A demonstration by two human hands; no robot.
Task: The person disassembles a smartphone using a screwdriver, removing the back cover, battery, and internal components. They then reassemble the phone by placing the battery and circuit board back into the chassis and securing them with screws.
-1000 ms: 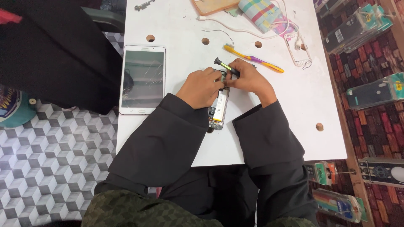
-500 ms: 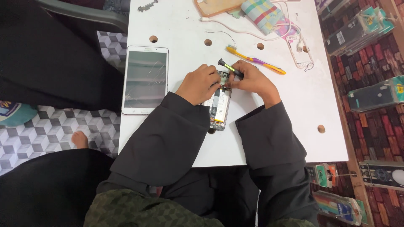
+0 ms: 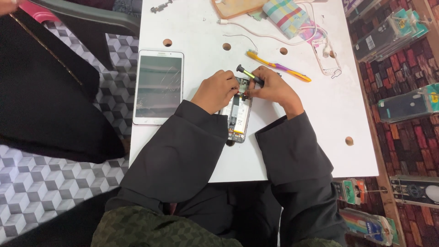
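left hand (image 3: 218,90) steadies opened back-less smartphone (image 3: 238,114) | right hand (image 3: 270,88) grasps dark-handled screwdriver (image 3: 248,74), tip at far end | step: likely screw work | next: keep driver upright, firm hold

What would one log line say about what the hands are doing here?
left hand: steadies opened phone | right hand: holds screwdriver on phone | tablet: beside, on white table

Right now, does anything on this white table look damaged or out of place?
Yes. The phone under both hands lies opened, its back cover off and inner parts bare. The white tablet to its left shows marks like cracks across its screen. A toothbrush lies among the cables, odd for a repair table.
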